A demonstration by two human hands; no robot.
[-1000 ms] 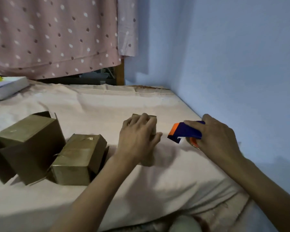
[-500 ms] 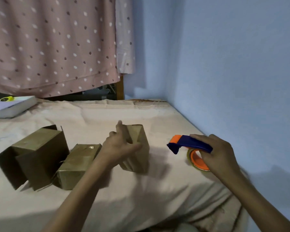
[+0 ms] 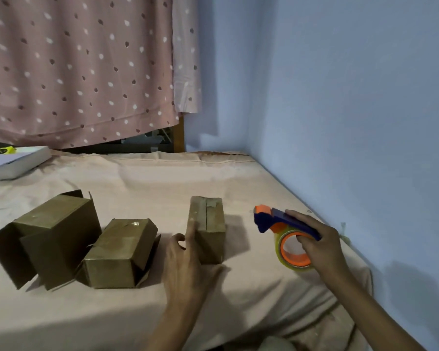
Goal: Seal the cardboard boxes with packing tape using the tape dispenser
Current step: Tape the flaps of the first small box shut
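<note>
Head view: left hand fingers straight against box; right hand grips tape dispenser near bed edge.

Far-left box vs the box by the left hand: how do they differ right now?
The far-left box is the bigger one; the box by the left hand is smaller and narrower. The far-left box has flaps standing open at its far and near ends; the other's top flaps are folded shut, with a seam along the top. The left hand touches only the smaller box, with a finger against its side. Both are brown cardboard, resting on the bedsheet.
</note>
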